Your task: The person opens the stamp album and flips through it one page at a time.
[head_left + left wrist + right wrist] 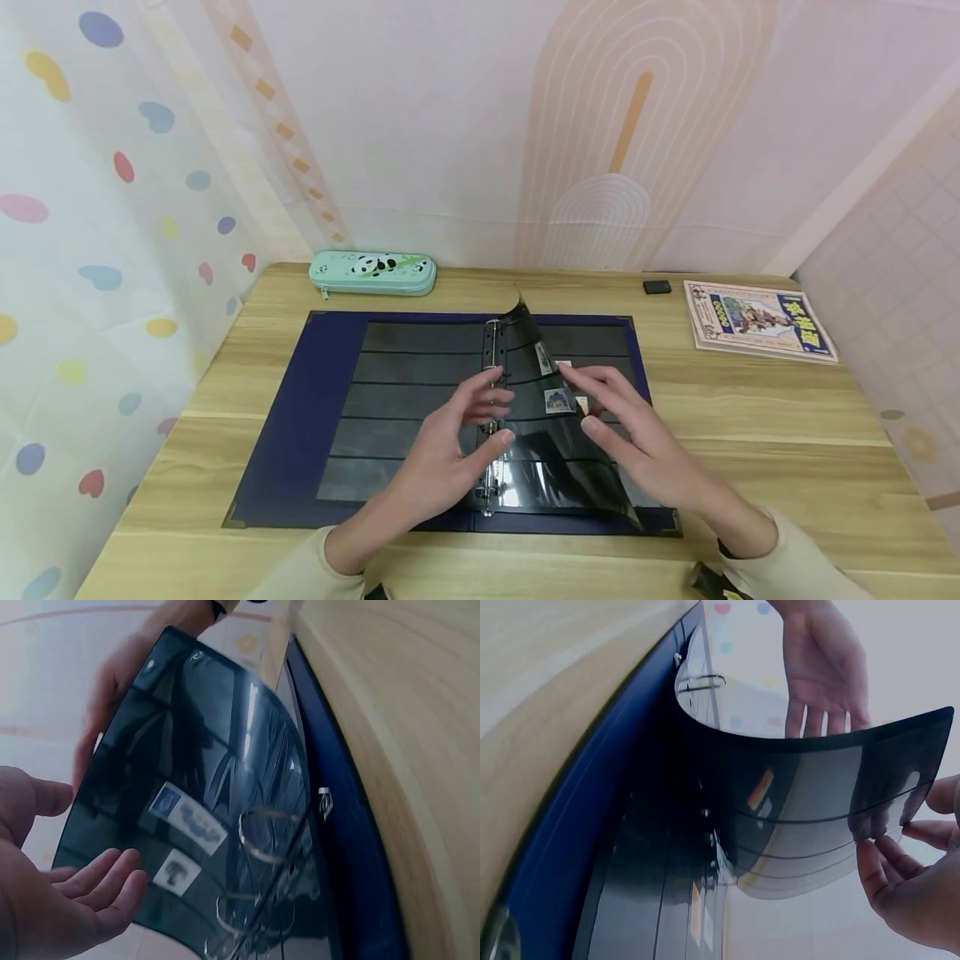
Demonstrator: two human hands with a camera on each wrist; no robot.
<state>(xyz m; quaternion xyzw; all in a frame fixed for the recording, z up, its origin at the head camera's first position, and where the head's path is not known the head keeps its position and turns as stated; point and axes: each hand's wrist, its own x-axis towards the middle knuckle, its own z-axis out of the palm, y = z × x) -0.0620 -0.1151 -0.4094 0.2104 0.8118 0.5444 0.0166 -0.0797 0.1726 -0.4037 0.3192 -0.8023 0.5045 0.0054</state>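
Observation:
A navy ring-binder stamp album (288, 417) lies spread on the table, with black pocket pages on metal rings (266, 832). One black page (540, 442) stands lifted and bowed from the rings; two small stamps (557, 401) show on it. My right hand (645, 433) is at its free edge; in the right wrist view the fingertips (870, 859) touch the page, the thumb apart from them. My left hand (450, 450) hovers over the rings with spread, relaxed fingers and holds nothing. Part of the right hand is hidden behind the page in the left wrist view.
A mint panda pencil case (372, 273) stands at the back left of the wooden table (750, 433). A small black object (657, 287) and a colourful booklet (759, 321) lie at the back right. Patterned cloth (435, 125) hangs behind the table.

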